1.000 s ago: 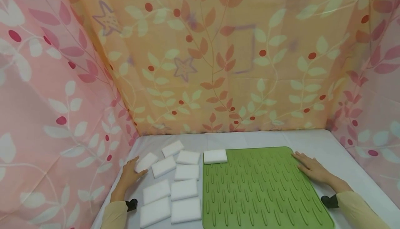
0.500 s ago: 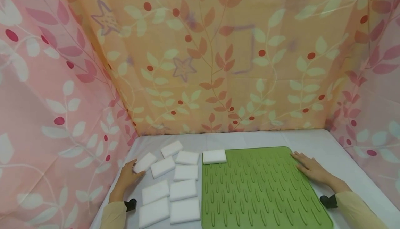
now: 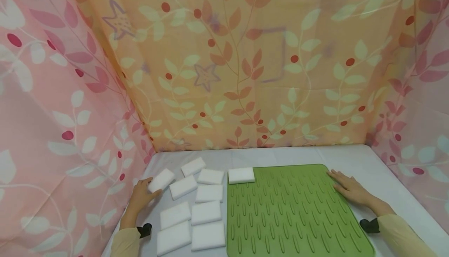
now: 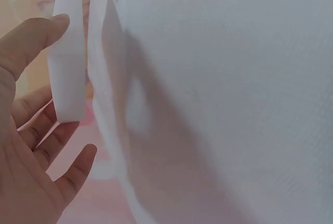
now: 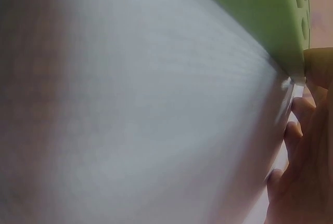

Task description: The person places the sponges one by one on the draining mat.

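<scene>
Well, nearest us, at the bottom of the head view, loose white sponges (image 3: pixel 208 235) lie practically where they lay half a second ago, beside the green mat (image 3: pixel 291 214). Farther up at left, the left hand (image 3: pixel 141 195) pinches the held sponge (image 3: pixel 161 180) between thumb and fingers, and we find it slightly higher in the frame than before. It looks white, flat and blocky, tilted up to the right. At right, the right hand (image 3: pixel 352 190), fingers extended, rests at the mat's edge, unchanged. Beyond, we see flowered cloth (image 3: pixel 224 74).
</scene>
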### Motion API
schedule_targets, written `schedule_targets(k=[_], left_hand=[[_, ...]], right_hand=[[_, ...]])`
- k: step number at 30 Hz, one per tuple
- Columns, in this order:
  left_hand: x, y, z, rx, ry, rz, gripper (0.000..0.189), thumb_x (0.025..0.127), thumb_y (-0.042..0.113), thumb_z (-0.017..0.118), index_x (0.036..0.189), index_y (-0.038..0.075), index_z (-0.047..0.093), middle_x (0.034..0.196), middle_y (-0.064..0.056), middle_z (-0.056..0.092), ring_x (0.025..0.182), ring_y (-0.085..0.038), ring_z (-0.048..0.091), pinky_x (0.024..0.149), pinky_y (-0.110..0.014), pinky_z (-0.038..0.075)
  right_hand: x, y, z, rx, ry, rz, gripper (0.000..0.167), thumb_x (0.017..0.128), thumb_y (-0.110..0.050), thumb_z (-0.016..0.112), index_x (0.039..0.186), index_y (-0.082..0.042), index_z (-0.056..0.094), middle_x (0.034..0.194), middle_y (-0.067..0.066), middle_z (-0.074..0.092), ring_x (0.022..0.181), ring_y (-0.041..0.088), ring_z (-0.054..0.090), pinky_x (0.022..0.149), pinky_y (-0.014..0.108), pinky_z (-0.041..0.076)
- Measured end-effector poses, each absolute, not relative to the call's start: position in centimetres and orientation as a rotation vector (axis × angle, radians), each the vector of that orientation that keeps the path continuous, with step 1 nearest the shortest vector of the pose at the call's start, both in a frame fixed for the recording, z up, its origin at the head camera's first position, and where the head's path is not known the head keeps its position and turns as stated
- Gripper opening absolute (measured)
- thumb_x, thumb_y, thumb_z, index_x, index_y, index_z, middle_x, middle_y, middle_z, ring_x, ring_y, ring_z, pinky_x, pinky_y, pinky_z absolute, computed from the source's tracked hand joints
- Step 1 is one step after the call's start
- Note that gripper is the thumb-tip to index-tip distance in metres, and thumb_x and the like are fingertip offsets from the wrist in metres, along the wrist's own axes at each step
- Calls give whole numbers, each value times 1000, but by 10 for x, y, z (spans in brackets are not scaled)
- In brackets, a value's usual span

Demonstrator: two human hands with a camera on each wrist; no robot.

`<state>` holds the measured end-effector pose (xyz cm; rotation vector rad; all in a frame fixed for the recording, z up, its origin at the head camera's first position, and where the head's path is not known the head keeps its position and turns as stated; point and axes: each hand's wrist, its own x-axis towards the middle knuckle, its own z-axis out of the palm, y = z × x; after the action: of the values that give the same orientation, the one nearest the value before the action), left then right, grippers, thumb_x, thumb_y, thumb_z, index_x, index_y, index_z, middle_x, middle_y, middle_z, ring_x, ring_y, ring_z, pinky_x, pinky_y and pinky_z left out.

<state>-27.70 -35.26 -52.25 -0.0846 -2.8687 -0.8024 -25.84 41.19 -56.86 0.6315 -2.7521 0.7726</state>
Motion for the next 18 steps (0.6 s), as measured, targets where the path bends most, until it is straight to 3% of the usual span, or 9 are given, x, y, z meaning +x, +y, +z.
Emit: schedule_targets(k=[3, 7, 9, 18], left_hand=[[-277, -352, -521, -101, -2825, -816, 70, 78, 31, 73, 127, -10, 45, 120, -33, 44, 111, -49, 40, 94, -60, 33], [-278, -349, -523, -134, -2765, -821, 68, 76, 29, 75, 125, -9, 48, 118, -31, 46, 110, -47, 41, 93, -59, 33], [-279, -348, -523, -145, -2752, -821, 67, 76, 28, 75, 125, -9, 48, 118, -30, 46, 109, -45, 41, 92, -59, 34], [-278, -335, -515, -173, -2761, -831, 67, 75, 29, 77, 126, -4, 49, 121, -27, 46, 110, -44, 37, 89, -59, 35]], right_hand=[[-258, 412, -568, 626, -2772, 780, 50, 94, -18, 51, 141, -7, 37, 140, 30, 34, 141, 29, 12, 93, 74, 10], [-258, 410, -562, 605, -2818, 794, 50, 94, -19, 51, 139, -1, 38, 137, 35, 34, 130, 53, 22, 92, 74, 10], [-257, 409, -559, 599, -2837, 786, 50, 95, -19, 51, 139, -1, 37, 137, 36, 34, 125, 58, 24, 92, 74, 10], [-257, 408, -559, 601, -2831, 763, 50, 94, -18, 52, 138, 0, 39, 135, 36, 35, 125, 58, 26, 91, 74, 13]])
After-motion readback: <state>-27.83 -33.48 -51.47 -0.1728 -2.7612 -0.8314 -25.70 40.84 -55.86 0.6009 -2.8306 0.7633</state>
